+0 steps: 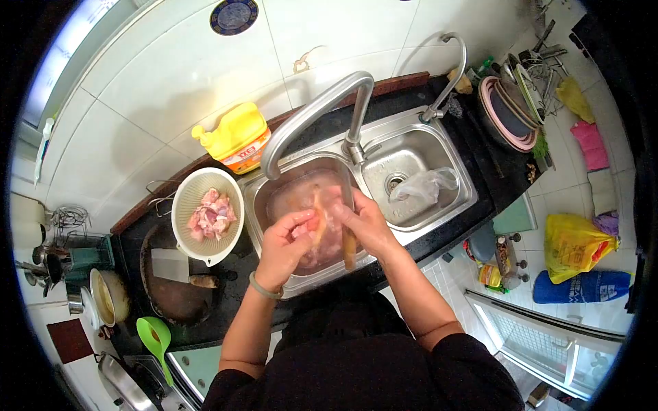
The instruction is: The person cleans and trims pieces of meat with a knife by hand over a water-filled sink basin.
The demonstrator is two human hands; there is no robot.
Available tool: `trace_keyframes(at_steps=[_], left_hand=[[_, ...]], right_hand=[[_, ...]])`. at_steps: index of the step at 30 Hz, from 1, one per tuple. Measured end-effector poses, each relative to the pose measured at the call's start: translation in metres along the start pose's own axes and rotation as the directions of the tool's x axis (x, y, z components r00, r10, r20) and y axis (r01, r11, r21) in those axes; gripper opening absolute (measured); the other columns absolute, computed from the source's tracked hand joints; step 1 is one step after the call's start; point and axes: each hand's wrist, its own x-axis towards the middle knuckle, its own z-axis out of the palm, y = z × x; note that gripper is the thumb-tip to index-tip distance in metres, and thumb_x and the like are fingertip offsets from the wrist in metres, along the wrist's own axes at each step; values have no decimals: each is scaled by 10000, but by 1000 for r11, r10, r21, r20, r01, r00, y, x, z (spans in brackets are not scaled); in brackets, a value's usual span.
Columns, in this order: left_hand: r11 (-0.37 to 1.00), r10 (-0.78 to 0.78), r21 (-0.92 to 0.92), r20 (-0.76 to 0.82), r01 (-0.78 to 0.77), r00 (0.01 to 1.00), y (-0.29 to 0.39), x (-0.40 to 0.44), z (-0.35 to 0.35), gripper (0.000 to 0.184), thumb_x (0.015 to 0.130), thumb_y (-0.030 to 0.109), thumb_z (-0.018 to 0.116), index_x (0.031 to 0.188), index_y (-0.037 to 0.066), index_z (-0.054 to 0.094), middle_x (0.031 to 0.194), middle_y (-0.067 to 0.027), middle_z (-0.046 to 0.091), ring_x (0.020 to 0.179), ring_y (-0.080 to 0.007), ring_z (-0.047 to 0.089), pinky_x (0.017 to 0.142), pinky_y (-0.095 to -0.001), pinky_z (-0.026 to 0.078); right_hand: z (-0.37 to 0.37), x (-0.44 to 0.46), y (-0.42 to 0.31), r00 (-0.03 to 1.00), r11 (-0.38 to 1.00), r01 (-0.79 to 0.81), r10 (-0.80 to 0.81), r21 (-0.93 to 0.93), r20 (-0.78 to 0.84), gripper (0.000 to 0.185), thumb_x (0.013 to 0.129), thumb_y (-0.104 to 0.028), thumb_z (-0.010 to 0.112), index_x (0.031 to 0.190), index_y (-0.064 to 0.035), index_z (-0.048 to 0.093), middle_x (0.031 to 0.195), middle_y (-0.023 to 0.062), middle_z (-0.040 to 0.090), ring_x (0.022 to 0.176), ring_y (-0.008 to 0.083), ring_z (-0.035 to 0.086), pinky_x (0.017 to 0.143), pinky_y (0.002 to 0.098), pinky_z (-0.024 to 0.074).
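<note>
Both hands are over the left sink basin (255, 205), which holds cloudy pink water with pale raw meat (322, 253) in it. My left hand (289, 241) is closed, its fingertips pinching a pale yellowish-pink piece of raw meat (320, 218). From the other side, my right hand (367, 222) is closed round the same piece, its thumb on top and the other fingers partly hidden. A brownish, elongated thing (350, 250) shows just below my right hand; I cannot make out what it is. To the left, a white colander (180, 212) holds cut pieces of raw meat (212, 216).
A curved faucet (322, 103) arches over the left basin. The right basin (428, 147) holds a clear plastic bag (425, 186). A yellow jug (240, 133) stands behind the colander. On the left, a cleaver (171, 264) lies on a round cutting board (154, 294), near a green scoop (152, 335).
</note>
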Motion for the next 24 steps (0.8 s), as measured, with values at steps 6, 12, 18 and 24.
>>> trace_keyframes(at_steps=[6, 12, 18, 24], left_hand=[[999, 34, 8, 70, -35, 997, -1, -17, 4, 341, 824, 6, 602, 1160, -4, 546, 1066, -38, 594, 912, -84, 556, 785, -215, 458], [999, 48, -27, 18, -48, 999, -1, -28, 18, 344, 822, 3, 603, 1153, -8, 512, 1090, -44, 562, 1015, -119, 527, 898, -261, 417], [775, 385, 534, 26, -338, 923, -2, -30, 10, 254, 877, 47, 545, 1119, -17, 500, 1018, -53, 543, 970, -126, 518, 877, -248, 404], [878, 409, 305, -76, -369, 909, -8, -26, 17, 215, 884, 70, 539, 1073, -35, 531, 960, -120, 529, 885, -191, 560, 814, -288, 449]], right_hand=[[2, -8, -9, 986, 989, -120, 109, 83, 125, 133, 862, -133, 620, 948, -48, 563, 727, 9, 567, 574, 73, 518, 514, 210, 426], [10, -23, -17, 998, 981, -51, 41, 185, 57, 104, 874, -122, 594, 928, -43, 554, 730, 14, 565, 558, 73, 513, 510, 221, 426], [7, -44, -10, 915, 842, 357, -403, -405, -33, 180, 920, -126, 504, 1055, -17, 553, 763, 46, 591, 613, 119, 547, 570, 236, 443], [19, -68, -24, 880, 647, 446, -444, -618, 170, 241, 919, -113, 471, 1136, -16, 510, 903, 228, 602, 853, 425, 579, 722, 412, 480]])
